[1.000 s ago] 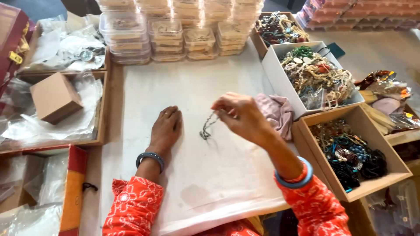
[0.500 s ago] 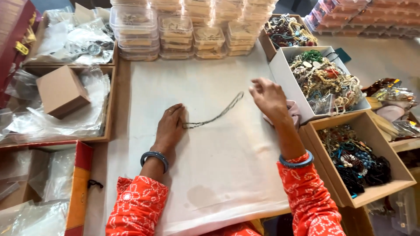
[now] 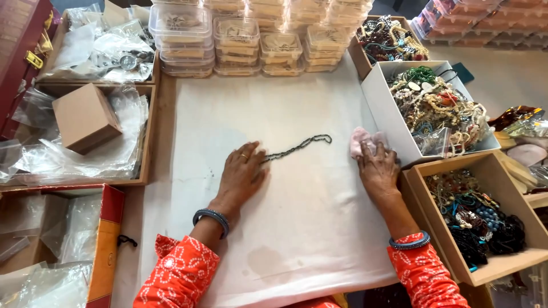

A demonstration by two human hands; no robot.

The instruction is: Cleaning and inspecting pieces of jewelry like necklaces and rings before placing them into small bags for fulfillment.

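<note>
1. The left hand (image 3: 242, 174) lies flat at the centre of the frame, fingers spread and pressing down on the near end of a thin dark beaded chain (image 3: 298, 147); it pins the chain and does not pinch it.
2. The right hand (image 3: 378, 170), right of centre, rests with fingers loosely spread on a pale pink cloth (image 3: 365, 140); whether it has closed a grip on the cloth I cannot tell.
3. The chain runs from the left fingertips up and to the right across the white sheet (image 3: 285, 228) covering the surface, its far end looped just short of the cloth.
4. Risk, as I judge it: only one end is held, so a drag of the cloth could snag the free loop and pull the chain crooked or bunch it.
5. A hard press with a sideways pull may strain the fine links.
6. The white box (image 3: 379, 100) of tangled bead jewellery at the upper right stands just beside the cloth; a wide sweep could knock its wall.
7. The sheet lies loose, so pressure from either hand may wrinkle it and shift the chain.
</note>
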